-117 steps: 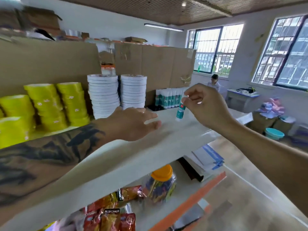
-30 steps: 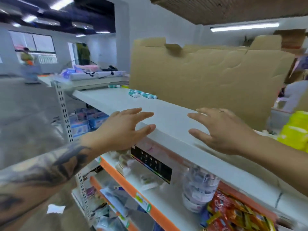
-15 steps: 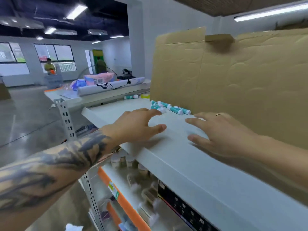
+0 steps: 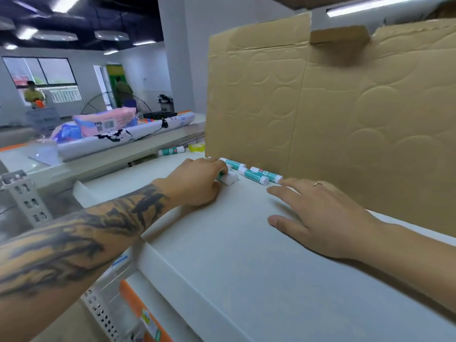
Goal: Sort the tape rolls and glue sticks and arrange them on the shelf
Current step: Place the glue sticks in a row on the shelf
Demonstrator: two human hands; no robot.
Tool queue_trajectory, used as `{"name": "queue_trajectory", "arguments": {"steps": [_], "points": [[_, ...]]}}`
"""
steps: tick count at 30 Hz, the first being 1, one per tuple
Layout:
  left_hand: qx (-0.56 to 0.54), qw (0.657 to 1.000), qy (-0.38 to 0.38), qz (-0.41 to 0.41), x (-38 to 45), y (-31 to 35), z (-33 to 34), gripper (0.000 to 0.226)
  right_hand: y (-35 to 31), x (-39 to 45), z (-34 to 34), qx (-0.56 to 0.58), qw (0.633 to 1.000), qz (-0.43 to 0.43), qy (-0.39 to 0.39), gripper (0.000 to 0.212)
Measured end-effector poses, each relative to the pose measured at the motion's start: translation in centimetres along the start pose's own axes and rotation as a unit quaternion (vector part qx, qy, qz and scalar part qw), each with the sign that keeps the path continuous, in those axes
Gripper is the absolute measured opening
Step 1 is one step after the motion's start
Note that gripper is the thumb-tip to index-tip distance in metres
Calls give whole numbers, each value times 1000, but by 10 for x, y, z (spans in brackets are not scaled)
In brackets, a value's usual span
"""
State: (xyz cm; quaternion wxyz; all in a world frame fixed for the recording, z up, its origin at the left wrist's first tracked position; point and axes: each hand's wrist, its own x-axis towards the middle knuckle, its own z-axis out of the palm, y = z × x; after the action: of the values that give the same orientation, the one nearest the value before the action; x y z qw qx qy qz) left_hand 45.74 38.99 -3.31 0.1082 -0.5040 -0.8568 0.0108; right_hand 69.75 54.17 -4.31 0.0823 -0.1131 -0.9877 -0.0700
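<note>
Lying flat at the far end of the shelf [image 4: 246, 255] against the cardboard sheet [image 4: 345, 119], long axes slanting left-to-right, the glue sticks [image 4: 254, 176] sit ahead of both hands: left hand [image 4: 197, 183] curls around the nearest, right hand [image 4: 323, 213] spread, fingertip just short.

glue sticks [image 4: 254, 175]: white tubes with teal labels, lying flat, frame centre, at foot of cardboard | nearest one [image 4: 228, 179]: white cap showing, rest covered | stray glue stick [image 4: 171, 151]: flat, farther surface, centre-left | tape roll [image 4: 196, 147]: yellow-green, just right of it | shelf [image 4: 222, 243]: white, flat
</note>
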Motion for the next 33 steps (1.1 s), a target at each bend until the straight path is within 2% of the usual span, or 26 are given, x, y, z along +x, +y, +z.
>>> {"name": "queue_trajectory", "arguments": {"steps": [3,5,7,11,15,18,20,22,24,27,30,33], "points": [[-14,1000,-9,27,10,-9,-3,36,-1,-2,2,11,1000,19,11,81],[-27,998,-16,46,15,-17,-5,38,-3,-7,3,44,998,42,8,71],[-38,997,-14,64,18,-23,-6,31,-3,-12,2,71,995,67,2,64],[-49,991,1,124,8,-29,-6,32,-10,-26,-4,69,991,115,1,64],[-77,985,-31,152,-9,-28,-13,35,-32,-46,-19,63,987,146,-4,64],[-127,974,-22,188,-23,-12,-16,29,-51,-63,-33,78,983,167,18,61],[-202,958,1,205,-34,10,-21,25,-62,-74,-40,99,977,183,37,59],[-326,922,7,210,-47,36,-28,20,-71,-86,-45,129,969,198,67,58],[-445,869,-8,215,-60,65,-37,12,-79,-98,-52,163,958,210,109,54],[-572,788,-54,224,-81,107,-55,17,-88,-124,-64,202,937,227,173,49],[-655,714,-113,220,-102,147,-75,24,-87,-162,-78,202,916,256,234,46],[-692,667,-147,234,-119,188,-92,20,-81,-207,-92,182,899,289,273,44]]}}
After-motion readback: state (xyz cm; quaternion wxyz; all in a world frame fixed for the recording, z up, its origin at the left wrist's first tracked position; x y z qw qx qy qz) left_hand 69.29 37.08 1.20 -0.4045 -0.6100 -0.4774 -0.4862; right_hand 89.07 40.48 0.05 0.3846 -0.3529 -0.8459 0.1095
